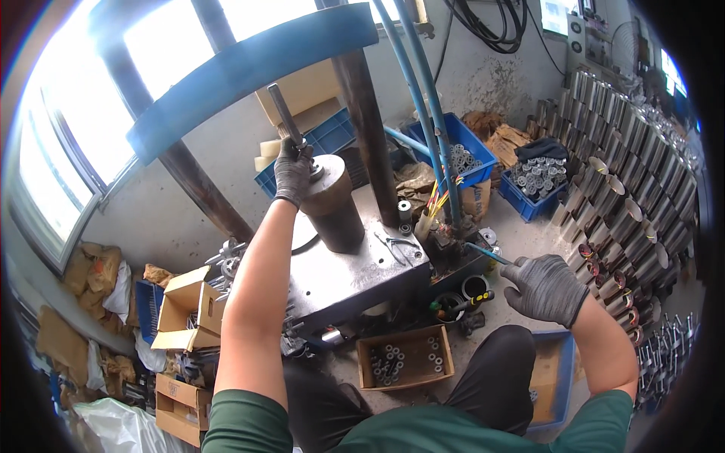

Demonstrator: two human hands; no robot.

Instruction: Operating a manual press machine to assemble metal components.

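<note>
My left hand [293, 175], in a grey glove, is closed round the lower part of a metal shaft [282, 109]. The shaft leans over the round top of a thick steel cylinder [332, 208], with a ring-shaped part [316, 172] beside my fingers. The cylinder stands on the metal press table [355, 260], below the curved blue press beam [257, 72]. Off to the right, my gloved right hand [547, 291] is closed at the end of a thin blue lever [487, 253], which runs to the valve block beside the press.
Pliers [400, 243] lie on the press table. A wooden box of small rings [408, 381] sits between my knees. Blue crates [532, 192] of metal parts stand at the back right, beside stacked steel tubes [604, 204]. Opened cardboard boxes [181, 321] are at the left.
</note>
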